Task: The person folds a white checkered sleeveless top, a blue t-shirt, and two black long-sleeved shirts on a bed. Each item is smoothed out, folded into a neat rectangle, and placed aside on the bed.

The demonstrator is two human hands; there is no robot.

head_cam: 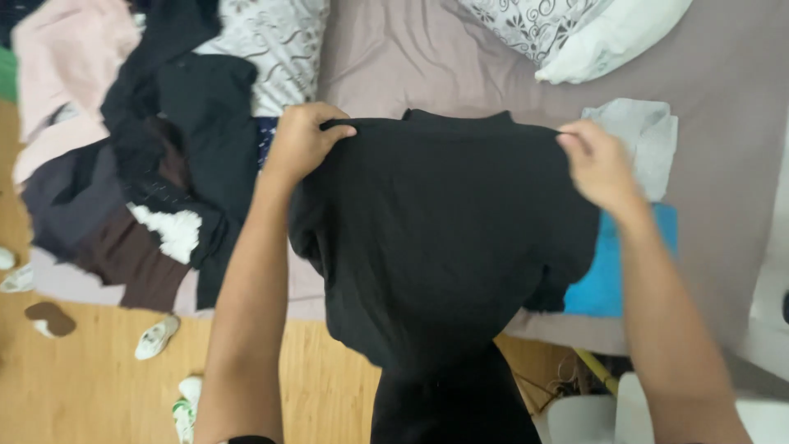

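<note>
The black shirt (436, 238) hangs before me over the bed (723, 164) edge, soft and limp, likely light. My left hand (302, 140) pinches its shoulder at ten o'clock, my right hand (600, 164) at two. Pile of clothes (140, 164) lies at nine.

Shirt (436, 238) held up over bed (394, 66) edge, left hand (300, 140) and right hand (598, 164) at its top corners, clothes pile (140, 164) left, folded clothes (637, 140) right, pillows (575, 33) behind, shoes (156, 337) on floor (82, 386) below left
</note>
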